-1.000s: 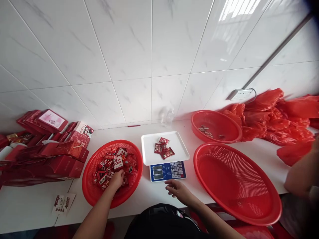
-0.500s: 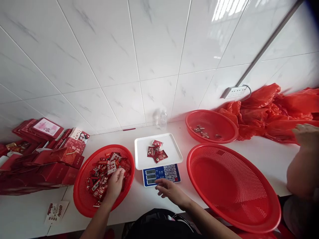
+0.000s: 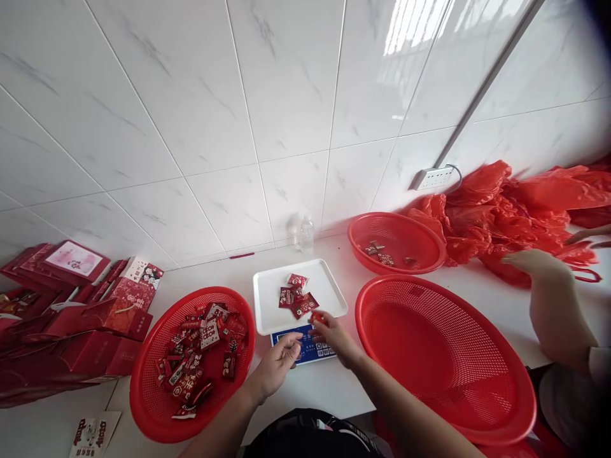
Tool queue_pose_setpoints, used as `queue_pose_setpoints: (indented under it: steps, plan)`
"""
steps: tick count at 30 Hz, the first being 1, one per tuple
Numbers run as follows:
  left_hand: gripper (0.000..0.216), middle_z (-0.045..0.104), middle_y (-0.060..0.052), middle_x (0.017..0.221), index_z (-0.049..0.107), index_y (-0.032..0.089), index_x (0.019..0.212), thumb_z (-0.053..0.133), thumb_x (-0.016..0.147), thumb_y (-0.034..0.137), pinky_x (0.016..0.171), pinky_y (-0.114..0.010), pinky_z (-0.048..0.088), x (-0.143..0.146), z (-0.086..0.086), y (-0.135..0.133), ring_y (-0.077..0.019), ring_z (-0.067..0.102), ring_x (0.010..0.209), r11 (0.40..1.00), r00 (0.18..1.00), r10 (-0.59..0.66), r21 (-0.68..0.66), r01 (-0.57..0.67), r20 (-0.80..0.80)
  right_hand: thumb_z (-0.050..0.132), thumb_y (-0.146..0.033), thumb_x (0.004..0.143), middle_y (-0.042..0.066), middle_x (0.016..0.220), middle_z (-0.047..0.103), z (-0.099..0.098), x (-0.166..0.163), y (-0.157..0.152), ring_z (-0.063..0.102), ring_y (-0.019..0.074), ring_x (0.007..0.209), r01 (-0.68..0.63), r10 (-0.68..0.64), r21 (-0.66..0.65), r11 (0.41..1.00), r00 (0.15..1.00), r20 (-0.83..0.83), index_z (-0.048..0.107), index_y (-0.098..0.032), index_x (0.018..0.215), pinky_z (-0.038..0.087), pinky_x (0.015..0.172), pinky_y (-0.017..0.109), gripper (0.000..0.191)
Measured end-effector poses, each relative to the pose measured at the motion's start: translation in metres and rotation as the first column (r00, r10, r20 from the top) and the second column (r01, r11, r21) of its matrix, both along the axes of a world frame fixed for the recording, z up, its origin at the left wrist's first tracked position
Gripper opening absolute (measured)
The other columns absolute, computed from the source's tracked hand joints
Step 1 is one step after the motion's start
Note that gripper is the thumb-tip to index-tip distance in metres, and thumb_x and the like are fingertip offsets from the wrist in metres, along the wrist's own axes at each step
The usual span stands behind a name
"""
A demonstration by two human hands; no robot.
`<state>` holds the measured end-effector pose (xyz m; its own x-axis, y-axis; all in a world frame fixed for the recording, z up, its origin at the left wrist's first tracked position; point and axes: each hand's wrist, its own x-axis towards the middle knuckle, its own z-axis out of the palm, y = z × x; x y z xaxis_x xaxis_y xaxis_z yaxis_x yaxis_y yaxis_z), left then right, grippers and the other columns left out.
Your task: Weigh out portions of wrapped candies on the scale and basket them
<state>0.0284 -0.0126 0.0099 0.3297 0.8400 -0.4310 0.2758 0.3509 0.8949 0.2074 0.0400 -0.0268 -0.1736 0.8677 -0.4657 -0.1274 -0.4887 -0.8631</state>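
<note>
My right hand [image 3: 337, 338] pinches a small red candy packet [image 3: 317, 317] just over the near edge of the white scale tray [image 3: 267, 312]. Beside it, my left hand [image 3: 277, 364] is half curled, with thumb and fingers slightly apart and nothing visible in it. Both hands partly cover the scale's blue keypad panel [image 3: 308, 343]. Several red packets [image 3: 298, 297] lie in a small heap on the tray. Left of the scale, a red plastic basket [image 3: 143, 381] holds many wrapped candies [image 3: 191, 372], mostly red, some white.
Right of the scale stands a large red basket [image 3: 405, 343]; behind it a smaller one [image 3: 356, 232] holds a few packets. Red gift boxes [image 3: 105, 305] crowd the left. Red plastic bags [image 3: 501, 210] lie far right, near another person's arm [image 3: 548, 299]. A clear bottle [image 3: 307, 234] stands by the wall.
My left hand has left the candy basket and moved right to the scale. My right hand, empty before, now holds a red packet. The other person's arm has shifted left.
</note>
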Motion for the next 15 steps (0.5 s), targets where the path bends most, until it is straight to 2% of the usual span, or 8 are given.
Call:
queue_pose_setpoints:
  steps: [2, 4, 8, 10, 13, 15]
  plan:
    - [0.049, 0.058, -0.006, 0.114, 0.052, 0.023, 0.116, 0.041, 0.081, 0.055, 0.085, -0.030, 0.045, -0.008, -0.005, -0.002, -0.0182, 0.056, 0.100, 0.997, 0.997, 0.075, -0.014, -0.076, -0.031, 0.060, -0.034, 0.074, 0.006, 0.103, 0.059, -0.004, 0.004, 0.022, 0.062, 0.0165, 0.086, 0.115, -0.116, 0.014, 0.993, 0.992, 0.040, 0.049, -0.020, 0.115, 0.052, 0.079, 0.032, 0.045]
    - [0.049, 0.060, -0.007, 0.109, 0.054, 0.021, 0.110, 0.043, 0.079, 0.056, 0.083, -0.031, 0.046, -0.019, -0.011, -0.004, -0.0191, 0.057, 0.098, 0.993, 0.991, 0.115, -0.010, -0.116, -0.073, 0.060, -0.031, 0.073, 0.006, 0.107, 0.058, -0.004, 0.005, 0.041, 0.061, 0.0167, 0.092, 0.152, -0.152, 0.016, 0.988, 0.988, 0.012, 0.045, -0.021, 0.122, 0.052, 0.084, 0.030, 0.052]
    - [0.047, 0.063, -0.007, 0.102, 0.056, 0.020, 0.105, 0.045, 0.076, 0.055, 0.085, -0.031, 0.045, -0.046, -0.030, -0.011, -0.0196, 0.058, 0.097, 0.978, 0.965, 0.199, 0.099, -0.184, -0.170, 0.062, -0.029, 0.071, 0.008, 0.120, 0.055, 0.003, 0.001, 0.057, 0.059, 0.0185, 0.101, 0.109, -0.109, -0.006, 0.994, 0.994, -0.014, 0.039, -0.020, 0.128, 0.049, 0.089, 0.032, 0.062]
    - [0.047, 0.064, -0.008, 0.101, 0.058, 0.019, 0.102, 0.045, 0.075, 0.055, 0.085, -0.032, 0.046, -0.057, -0.039, -0.014, -0.0204, 0.058, 0.096, 0.956, 0.934, 0.275, 0.171, -0.239, -0.230, 0.064, -0.029, 0.070, 0.010, 0.118, 0.057, 0.006, 0.000, 0.056, 0.058, 0.0191, 0.102, 0.068, -0.068, -0.008, 0.998, 0.997, -0.031, 0.041, -0.018, 0.127, 0.047, 0.091, 0.033, 0.062]
    - [0.042, 0.063, -0.009, 0.101, 0.059, 0.019, 0.101, 0.043, 0.077, 0.049, 0.085, -0.033, 0.046, -0.066, -0.047, -0.021, -0.0218, 0.058, 0.097, 0.918, 0.868, 0.366, 0.283, -0.277, -0.335, 0.064, -0.031, 0.070, 0.008, 0.107, 0.064, 0.008, 0.002, 0.051, 0.058, 0.0193, 0.101, -0.024, 0.024, 0.021, 0.999, 0.999, -0.047, 0.052, -0.018, 0.117, 0.044, 0.092, 0.035, 0.050]
    - [0.037, 0.061, -0.009, 0.106, 0.059, 0.020, 0.102, 0.041, 0.079, 0.043, 0.089, -0.035, 0.044, -0.069, -0.050, -0.025, -0.0222, 0.056, 0.101, 0.897, 0.832, 0.387, 0.370, -0.240, -0.398, 0.065, -0.033, 0.069, 0.007, 0.104, 0.065, 0.007, 0.006, 0.048, 0.059, 0.0190, 0.098, -0.055, 0.055, 0.029, 0.998, 0.998, -0.003, 0.058, -0.019, 0.108, 0.044, 0.090, 0.036, 0.042]
